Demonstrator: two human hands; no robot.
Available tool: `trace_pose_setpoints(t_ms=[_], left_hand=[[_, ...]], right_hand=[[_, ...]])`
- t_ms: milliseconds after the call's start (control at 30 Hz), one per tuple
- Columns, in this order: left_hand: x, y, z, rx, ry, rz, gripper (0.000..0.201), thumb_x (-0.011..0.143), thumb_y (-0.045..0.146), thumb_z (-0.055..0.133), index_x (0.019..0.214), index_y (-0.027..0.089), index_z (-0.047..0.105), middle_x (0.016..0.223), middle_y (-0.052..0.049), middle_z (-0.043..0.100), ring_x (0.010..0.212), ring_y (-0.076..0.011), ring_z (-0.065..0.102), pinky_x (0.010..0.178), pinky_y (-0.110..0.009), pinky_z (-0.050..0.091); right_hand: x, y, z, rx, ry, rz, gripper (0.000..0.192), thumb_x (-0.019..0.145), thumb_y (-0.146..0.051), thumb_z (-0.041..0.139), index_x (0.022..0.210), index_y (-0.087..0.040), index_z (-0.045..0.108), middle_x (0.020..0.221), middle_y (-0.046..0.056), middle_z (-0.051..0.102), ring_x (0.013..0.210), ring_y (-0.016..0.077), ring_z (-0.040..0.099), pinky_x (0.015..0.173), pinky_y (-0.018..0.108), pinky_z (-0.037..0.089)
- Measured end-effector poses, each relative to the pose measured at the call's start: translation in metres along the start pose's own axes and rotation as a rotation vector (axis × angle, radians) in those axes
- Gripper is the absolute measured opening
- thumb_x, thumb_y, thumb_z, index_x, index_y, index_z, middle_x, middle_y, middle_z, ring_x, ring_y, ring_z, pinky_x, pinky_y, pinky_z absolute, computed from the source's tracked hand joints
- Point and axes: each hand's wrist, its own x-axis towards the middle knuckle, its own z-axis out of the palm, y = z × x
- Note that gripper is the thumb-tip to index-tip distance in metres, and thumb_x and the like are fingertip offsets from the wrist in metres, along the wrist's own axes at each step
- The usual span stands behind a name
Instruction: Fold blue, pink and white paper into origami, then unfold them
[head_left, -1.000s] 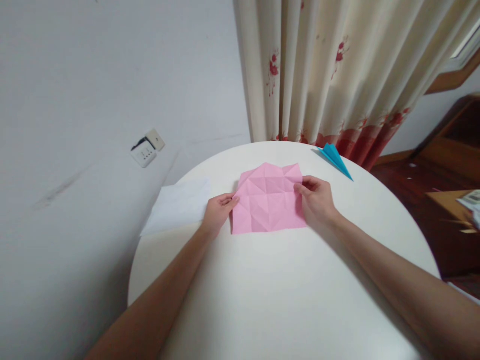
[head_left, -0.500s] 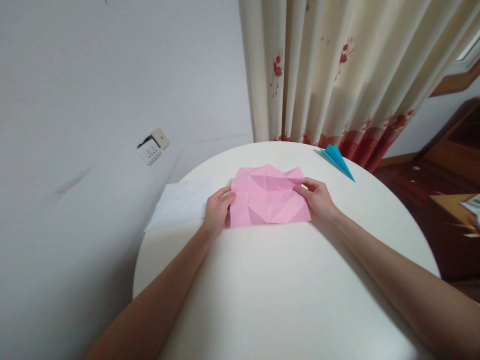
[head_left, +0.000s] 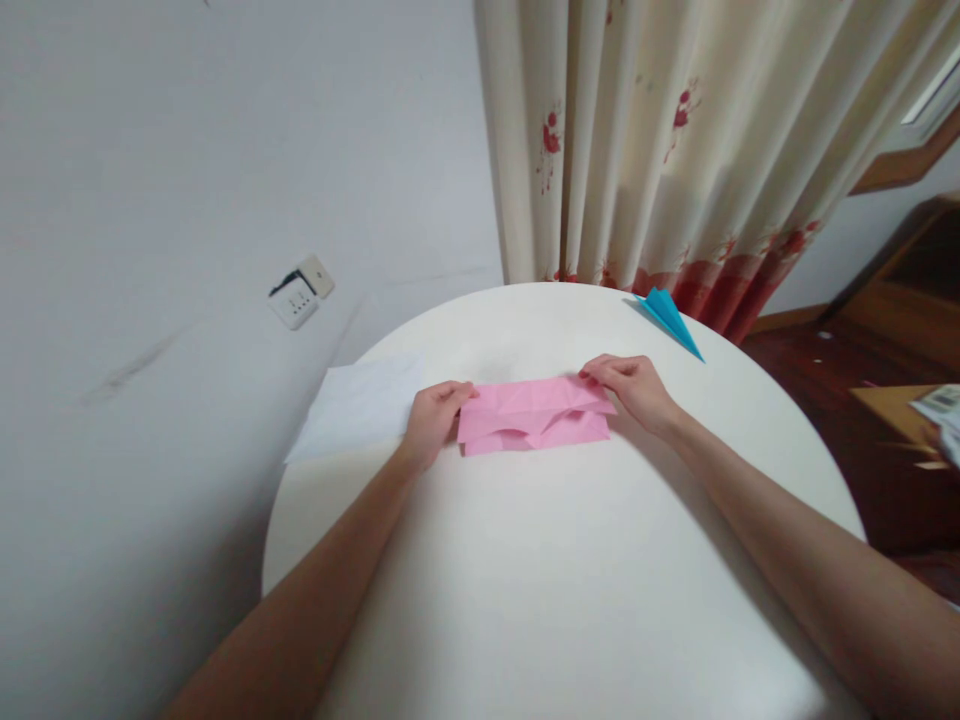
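A creased pink paper (head_left: 534, 412) lies on the round white table (head_left: 570, 590), folded over into a low, wide strip. My left hand (head_left: 430, 420) pinches its left end. My right hand (head_left: 634, 388) holds the top right corner of the folded flap. Both hands rest low on the tabletop, one at each end of the strip.
A white sheet (head_left: 358, 405) lies at the table's left edge, hanging over the rim. A blue paper plane (head_left: 670, 317) sits at the far right edge. A flowered curtain (head_left: 675, 150) hangs behind, a wall socket (head_left: 300, 293) at left, wooden furniture at right.
The pink sheet lay open and flat. Both hands have brought its far half over toward me, so it is now a folded strip.
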Motion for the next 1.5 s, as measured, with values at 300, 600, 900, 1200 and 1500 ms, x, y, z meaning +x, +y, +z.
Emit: trace_pose_setpoints(t_ms=[300,600,900,1200,1500], left_hand=[[-0.017,-0.003,0.010,0.747,-0.175,0.419,0.038,0.087,0.032,0.056,0.123,0.021,0.065,0.143,-0.009,0.053,0.134,-0.0236,0.047,0.117,-0.042,0.029],[-0.048,0.002,0.050,1.006,-0.488,0.497,0.057,0.103,0.040,0.020,0.154,0.017,0.025,0.160,-0.008,0.024,0.150,-0.0183,0.018,0.122,-0.042,0.011],[-0.044,-0.002,0.055,1.173,-0.420,0.471,0.058,0.100,0.030,0.022,0.153,0.007,0.025,0.161,-0.013,0.021,0.150,-0.0204,0.015,0.122,-0.041,0.011],[-0.021,-0.006,0.053,1.269,-0.263,0.237,0.071,0.100,0.051,0.021,0.152,0.004,0.023,0.160,-0.020,0.017,0.150,-0.0302,0.016,0.119,-0.052,0.017],[-0.023,-0.001,0.057,1.188,-0.366,0.401,0.055,0.102,0.041,0.022,0.152,0.019,0.030,0.162,-0.010,0.023,0.149,-0.0286,0.017,0.118,-0.057,0.015]], right_hand=[[-0.006,0.004,0.008,-1.005,-0.268,-0.178,0.027,0.078,-0.029,0.070,0.102,-0.018,0.075,0.126,0.013,0.064,0.117,0.0284,0.056,0.101,0.041,0.042],[-0.049,0.001,0.081,-1.295,-0.246,-0.246,0.051,0.098,-0.025,0.033,0.143,-0.002,0.044,0.153,0.025,0.035,0.147,0.0343,0.021,0.116,0.061,0.007],[-0.047,0.011,0.088,-1.241,-0.341,-0.192,0.059,0.100,-0.029,0.025,0.150,0.001,0.030,0.157,0.022,0.029,0.147,0.0297,0.025,0.118,0.049,0.020],[-0.044,0.013,0.080,-1.250,-0.307,-0.116,0.060,0.100,-0.037,0.023,0.151,-0.006,0.031,0.159,0.017,0.025,0.148,0.0293,0.022,0.118,0.052,0.016],[-0.040,0.015,0.067,-1.236,-0.331,-0.135,0.060,0.101,-0.040,0.023,0.152,-0.009,0.030,0.160,0.016,0.023,0.149,0.0292,0.020,0.119,0.053,0.015]])
